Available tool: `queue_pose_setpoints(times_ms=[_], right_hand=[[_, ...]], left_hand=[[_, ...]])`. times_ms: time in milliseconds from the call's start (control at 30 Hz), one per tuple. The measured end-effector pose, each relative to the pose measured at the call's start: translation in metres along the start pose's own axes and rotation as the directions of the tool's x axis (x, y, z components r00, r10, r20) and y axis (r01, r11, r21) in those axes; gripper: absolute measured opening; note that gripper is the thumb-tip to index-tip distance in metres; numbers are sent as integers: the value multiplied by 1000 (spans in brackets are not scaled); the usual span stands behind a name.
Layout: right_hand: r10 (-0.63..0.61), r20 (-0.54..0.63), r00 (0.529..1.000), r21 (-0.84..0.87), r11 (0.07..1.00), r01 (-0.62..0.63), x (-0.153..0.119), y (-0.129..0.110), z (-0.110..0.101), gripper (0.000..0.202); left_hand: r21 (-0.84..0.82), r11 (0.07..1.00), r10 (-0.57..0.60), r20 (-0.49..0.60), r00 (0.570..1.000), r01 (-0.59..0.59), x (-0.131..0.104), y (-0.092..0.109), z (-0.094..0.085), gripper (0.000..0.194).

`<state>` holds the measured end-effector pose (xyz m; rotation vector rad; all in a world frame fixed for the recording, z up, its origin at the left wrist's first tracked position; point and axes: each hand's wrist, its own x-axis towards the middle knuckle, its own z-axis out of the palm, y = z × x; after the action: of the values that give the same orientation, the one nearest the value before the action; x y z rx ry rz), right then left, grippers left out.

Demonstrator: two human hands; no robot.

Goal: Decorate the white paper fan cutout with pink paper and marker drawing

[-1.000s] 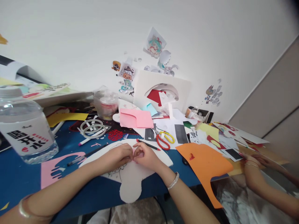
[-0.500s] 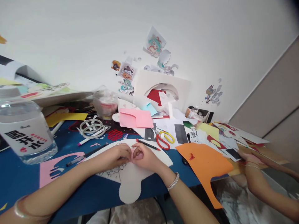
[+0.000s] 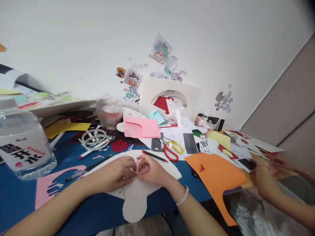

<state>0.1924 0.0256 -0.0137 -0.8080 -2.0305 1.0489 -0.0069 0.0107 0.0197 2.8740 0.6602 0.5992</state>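
Both hands meet over a white paper cut-out (image 3: pixel 135 208), which has a rounded end overhanging the table's front edge. My left hand (image 3: pixel 115 173) is closed, its thumb and fingers pinching a small piece of pink paper (image 3: pixel 137 163). From the other side my right hand (image 3: pixel 153 172) pinches the same piece, thumb and forefinger together; most of it is hidden by the fingers. Line drawings show on the white paper near my left hand. Just beyond my right hand a black and red pencil (image 3: pixel 155 155) rests on the white paper.
Red and yellow scissors (image 3: pixel 172 150) lie behind the pencil. Orange paper (image 3: pixel 214 173) overhangs the edge at right. A large water bottle (image 3: pixel 23 141) stands at left, near cut pink paper (image 3: pixel 44 188) and a pen (image 3: pixel 81 172). A co-worker's arm (image 3: pixel 273 190) is at far right.
My hands stay together on the pink paper, with the fingers shifted slightly. The view has tilted a little, so the table sits lower. The co-worker's hands have moved slightly.
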Motion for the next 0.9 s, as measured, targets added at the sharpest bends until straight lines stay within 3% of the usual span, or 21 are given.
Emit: queue_pose_setpoints(times_ms=[133,300,533,900], right_hand=[[9,-30,1000,-9,1000,-10,1,1,0,47],[50,-72,996,63,997,-46,2,5,0,41],[78,-133,988,122,991,-62,3,7,-2,41],[90,-131,987,93,993,-78,2,1,-3,41]], left_hand=[[23,999,-44,90,995,42,0,0,0,22],[61,997,-53,39,998,51,-1,0,4,24],[118,989,-102,107,989,89,-2,6,2,27],[125,990,-81,98,992,68,-5,7,2,28]])
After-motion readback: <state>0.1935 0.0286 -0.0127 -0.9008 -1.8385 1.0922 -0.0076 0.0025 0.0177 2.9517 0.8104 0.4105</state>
